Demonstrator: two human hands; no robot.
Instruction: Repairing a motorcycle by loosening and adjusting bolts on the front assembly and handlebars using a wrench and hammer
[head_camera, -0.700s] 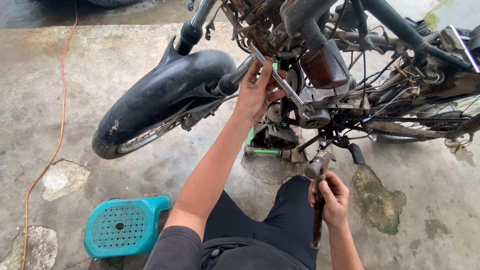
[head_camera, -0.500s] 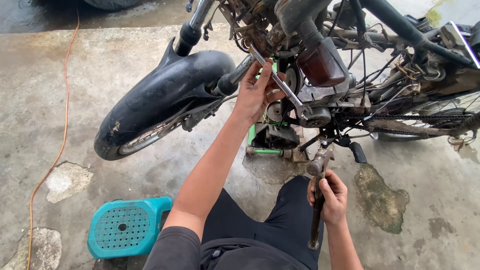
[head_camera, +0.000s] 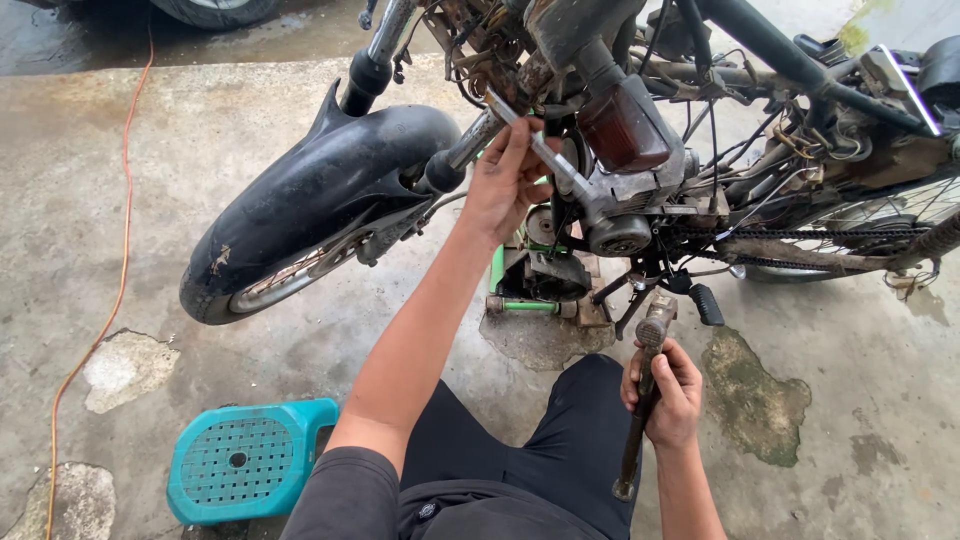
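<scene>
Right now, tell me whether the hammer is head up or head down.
Head up. The right hand grips the hammer mid-handle, its head on top below the engine, the handle end by the knee.

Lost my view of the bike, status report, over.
Left hand holds metal bar against engine. Right hand grips hammer, low, clear of engine. Nothing between them.

No packages, no signs, no screens in view, no label clear enough to make out on the stripped motorcycle (head_camera: 620, 150), the blue stool (head_camera: 250, 460) or the concrete floor (head_camera: 120, 200)
</scene>
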